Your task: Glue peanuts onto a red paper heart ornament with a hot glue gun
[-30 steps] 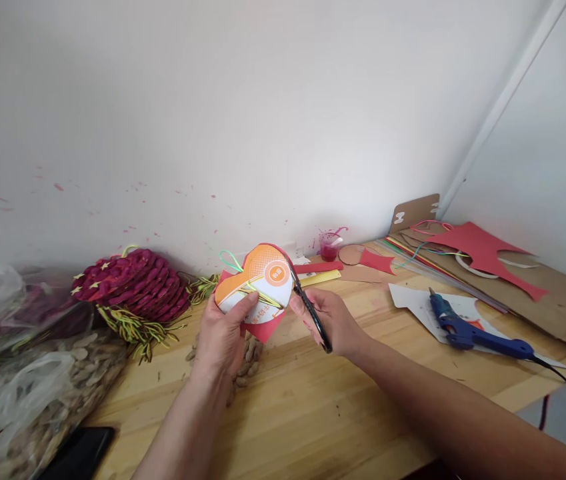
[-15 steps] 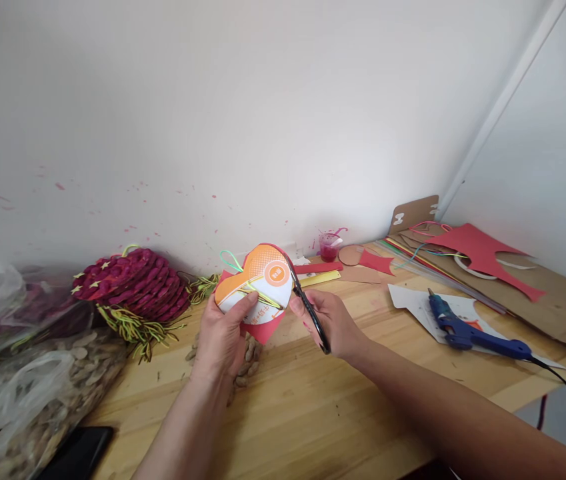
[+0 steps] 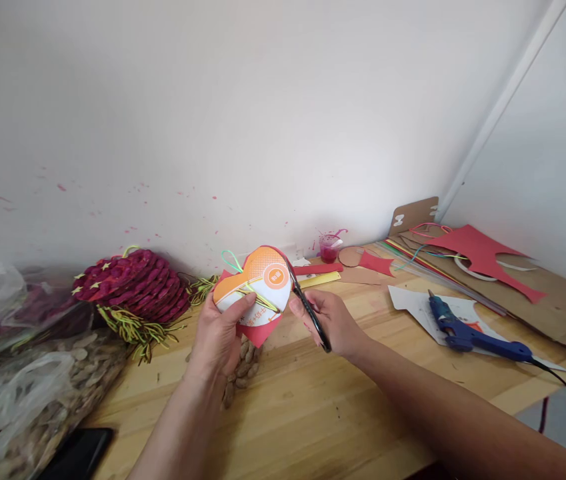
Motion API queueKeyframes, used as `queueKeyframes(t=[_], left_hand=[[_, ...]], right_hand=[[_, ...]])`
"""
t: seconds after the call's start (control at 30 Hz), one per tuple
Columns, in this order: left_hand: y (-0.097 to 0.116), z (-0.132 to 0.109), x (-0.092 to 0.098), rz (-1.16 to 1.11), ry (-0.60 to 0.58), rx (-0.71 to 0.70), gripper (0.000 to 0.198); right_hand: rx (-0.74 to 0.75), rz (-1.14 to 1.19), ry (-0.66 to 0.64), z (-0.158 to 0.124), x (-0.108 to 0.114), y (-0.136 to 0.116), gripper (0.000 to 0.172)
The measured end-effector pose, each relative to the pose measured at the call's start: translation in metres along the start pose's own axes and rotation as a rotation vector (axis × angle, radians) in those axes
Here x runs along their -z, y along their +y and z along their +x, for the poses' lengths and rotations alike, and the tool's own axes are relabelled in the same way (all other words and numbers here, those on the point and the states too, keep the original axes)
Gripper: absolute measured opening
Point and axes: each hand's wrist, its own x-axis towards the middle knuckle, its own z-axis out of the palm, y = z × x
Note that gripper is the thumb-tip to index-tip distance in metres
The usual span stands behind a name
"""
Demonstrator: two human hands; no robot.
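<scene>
My left hand point(image 3: 223, 330) is closed on a heart-shaped card point(image 3: 257, 270), printed orange and white, with its thumb pressed on the front. Red paper point(image 3: 261, 335) lies behind the card and sticks out below it. A yellow-green cord point(image 3: 263, 300) crosses the card's face, and a green loop point(image 3: 231, 259) stands out at its upper left. In my right hand point(image 3: 333, 323) are black-handled scissors point(image 3: 310, 313), their blades along the card's right edge. Under my left hand, several peanuts point(image 3: 245, 367) lie on the wooden table point(image 3: 283, 427).
At right, a blue glue gun point(image 3: 477, 337) rests on white paper point(image 3: 405, 298). Behind it are red paper scraps point(image 3: 477, 250) on cardboard. A cup of red liquid point(image 3: 329, 250) stands by the wall. Purple-red stacked crafts point(image 3: 137, 287), a bag of peanuts point(image 3: 83, 373) and a phone point(image 3: 80, 453) are at left.
The heart card and red paper have turned slightly in my left hand and sit a little lower. My right hand with the scissors stays almost in place.
</scene>
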Motion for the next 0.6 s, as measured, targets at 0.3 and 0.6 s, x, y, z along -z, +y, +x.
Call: queueKeyframes(t=[0.3,0.6], left_hand=[[0.0052,0.0014,0.0017,0.071,-0.043,0.027,0.07],[0.005,0.0022,0.0032,0.054,-0.044,0.003,0.075]], right_hand=[[-0.003,-0.035,-0.041,0.0032,0.0038,0.0046,0.063],[-0.009,-0.016,-0.004,-0.0004,0.0009,-0.0022,0.065]])
